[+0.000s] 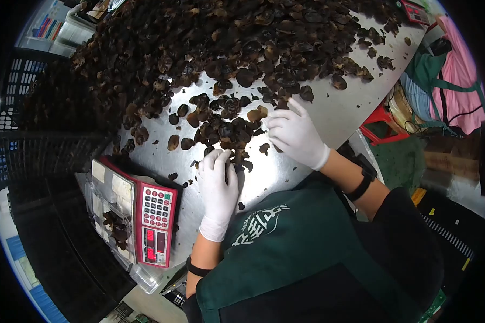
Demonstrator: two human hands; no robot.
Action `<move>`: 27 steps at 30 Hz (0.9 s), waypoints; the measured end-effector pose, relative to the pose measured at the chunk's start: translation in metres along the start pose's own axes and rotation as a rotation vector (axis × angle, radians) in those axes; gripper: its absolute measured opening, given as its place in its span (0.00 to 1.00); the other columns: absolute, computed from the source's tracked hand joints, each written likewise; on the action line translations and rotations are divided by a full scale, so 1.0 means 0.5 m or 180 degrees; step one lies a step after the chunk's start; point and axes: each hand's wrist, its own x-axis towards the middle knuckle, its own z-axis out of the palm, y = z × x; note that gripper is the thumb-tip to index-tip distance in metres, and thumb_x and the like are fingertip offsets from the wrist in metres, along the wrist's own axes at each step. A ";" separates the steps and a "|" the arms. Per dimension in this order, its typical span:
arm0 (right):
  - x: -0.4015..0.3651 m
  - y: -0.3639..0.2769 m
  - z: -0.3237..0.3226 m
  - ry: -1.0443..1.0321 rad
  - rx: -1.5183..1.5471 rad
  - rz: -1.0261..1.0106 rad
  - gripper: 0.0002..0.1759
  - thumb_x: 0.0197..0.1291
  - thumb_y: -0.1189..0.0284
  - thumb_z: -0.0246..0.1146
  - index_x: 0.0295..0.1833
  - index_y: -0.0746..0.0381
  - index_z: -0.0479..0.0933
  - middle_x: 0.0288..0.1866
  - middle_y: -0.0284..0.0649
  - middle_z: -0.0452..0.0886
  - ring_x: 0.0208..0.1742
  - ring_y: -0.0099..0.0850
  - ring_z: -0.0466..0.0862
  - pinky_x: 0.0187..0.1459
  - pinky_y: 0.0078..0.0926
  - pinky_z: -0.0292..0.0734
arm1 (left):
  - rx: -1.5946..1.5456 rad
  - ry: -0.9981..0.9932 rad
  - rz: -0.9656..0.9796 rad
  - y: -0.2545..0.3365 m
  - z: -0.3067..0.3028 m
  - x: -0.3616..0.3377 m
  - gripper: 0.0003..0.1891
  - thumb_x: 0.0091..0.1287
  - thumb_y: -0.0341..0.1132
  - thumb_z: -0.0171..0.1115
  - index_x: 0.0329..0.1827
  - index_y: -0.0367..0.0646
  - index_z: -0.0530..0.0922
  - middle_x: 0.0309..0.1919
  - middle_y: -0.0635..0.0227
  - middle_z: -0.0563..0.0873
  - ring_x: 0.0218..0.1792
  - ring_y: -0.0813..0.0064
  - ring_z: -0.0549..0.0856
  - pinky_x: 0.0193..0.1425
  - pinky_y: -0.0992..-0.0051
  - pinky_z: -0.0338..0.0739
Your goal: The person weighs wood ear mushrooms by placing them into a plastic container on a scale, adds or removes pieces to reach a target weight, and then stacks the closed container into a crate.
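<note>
A loose heap of dried wood ear fungus (pixel 234 132) lies on the steel table in front of me. At its near edge is my left hand (pixel 218 183), white-gloved, its fingers curled with a dark fungus piece (pixel 230 169) between them and the thumb. My right hand (pixel 296 134), also gloved, hovers over the right side of the heap with fingers apart. Its fingertips come right up to a brownish fungus piece (pixel 257 113). Left of my hands stands a red digital scale (pixel 155 223). A clear plastic box (pixel 98 207) on it contains several fungus pieces (pixel 118 229).
A large mound of dried fungus (pixel 199 40) covers the far part of the steel table (pixel 328 107). Black crates (pixel 46 153) stand at the left. Beyond the right edge are a red stool (pixel 382 126) and hanging pink cloth (pixel 461 81). Another red scale (pixel 415 12) sits far right.
</note>
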 end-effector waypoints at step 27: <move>0.071 -0.102 0.041 -0.0323 0.0629 -0.0277 0.11 0.56 0.70 0.66 0.46 0.54 0.83 0.52 0.30 0.80 0.53 0.32 0.78 0.62 0.37 0.67 | -0.6150 0.1119 -0.2096 -0.114 -0.120 -0.027 0.12 0.76 0.37 0.56 0.49 0.36 0.76 0.51 0.58 0.79 0.44 0.70 0.76 0.39 0.77 0.71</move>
